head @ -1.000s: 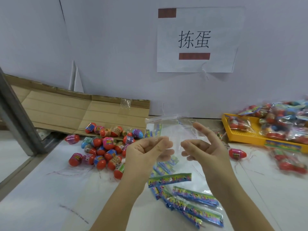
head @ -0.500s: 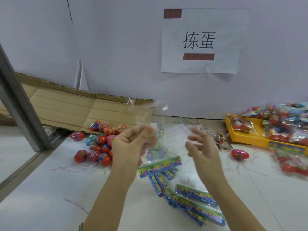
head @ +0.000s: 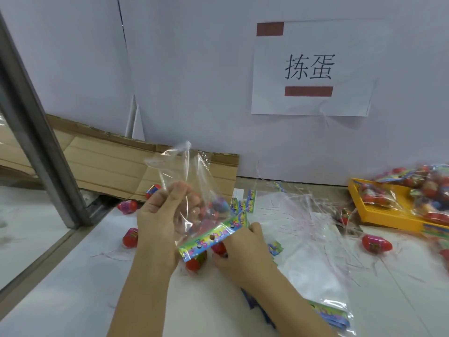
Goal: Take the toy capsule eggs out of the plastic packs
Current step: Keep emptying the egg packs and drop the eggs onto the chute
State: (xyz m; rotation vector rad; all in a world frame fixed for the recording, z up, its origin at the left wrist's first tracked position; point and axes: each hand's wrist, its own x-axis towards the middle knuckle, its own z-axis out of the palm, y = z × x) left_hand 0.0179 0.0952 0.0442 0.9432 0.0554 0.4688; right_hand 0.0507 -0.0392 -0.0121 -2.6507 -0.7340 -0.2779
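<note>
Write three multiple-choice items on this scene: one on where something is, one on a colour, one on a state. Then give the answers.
1. Where is the tray of unopened packs?
A. at the right edge of the table
B. on the cardboard at the left
C. under the paper sign

2. What colour is that tray?
A. green
B. yellow
C. white

3. What state is the clear bag in the left hand?
A. sealed and full of eggs
B. lying flat on the table
C. held up, with no eggs in it

Answers:
1 A: it sits at the far right, against the wall.
2 B: its rim and floor are plainly yellow.
3 C: the left hand's fingers pinch it upright, and the eggs seen through the film lie on the table behind; the right hand is at its printed strip.
</note>
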